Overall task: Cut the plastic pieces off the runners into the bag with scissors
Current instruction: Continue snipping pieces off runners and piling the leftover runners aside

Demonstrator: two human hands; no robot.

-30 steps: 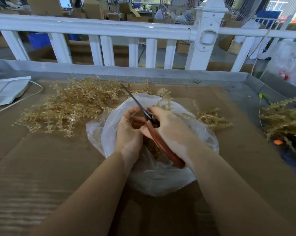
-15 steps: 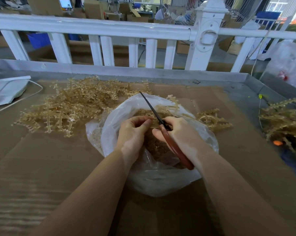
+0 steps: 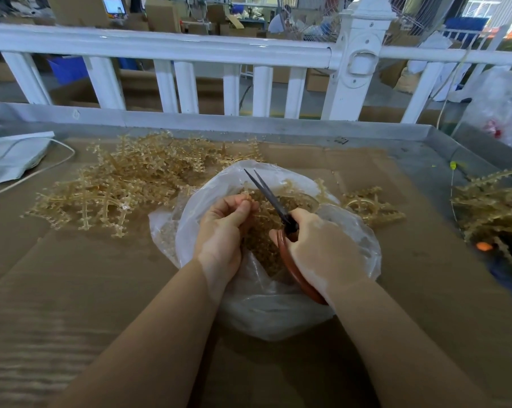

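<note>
1. Brown cardboard sheeting (image 3: 72,290) covers the desk, with a grey metal lip (image 3: 249,125) along the far edge and a white railing (image 3: 190,51) behind it; beyond that, a blurred workshop of stacked boxes.
2. The clear plastic bag (image 3: 278,313) sits at the centre of the desk, its mouth open, with amber cut pieces inside.
3. The left hand (image 3: 222,231) hovers over the bag, fingers (image 3: 243,206) pinching a small piece of runner (image 3: 247,197).
4. The right hand (image 3: 322,248) grips the scissors (image 3: 274,201) by their red-brown handles, dark blades narrowly parted and pointing away over the bag.
5. A big heap of runners (image 3: 125,184) lies just behind and left of the bag; a smaller clump (image 3: 369,204) lies to its right.
6. More runners (image 3: 496,207) are cut off at the right edge, and the scissor handles are mostly hidden under the palm.
7. Bare cardboard spreads in front of the bag.
</note>
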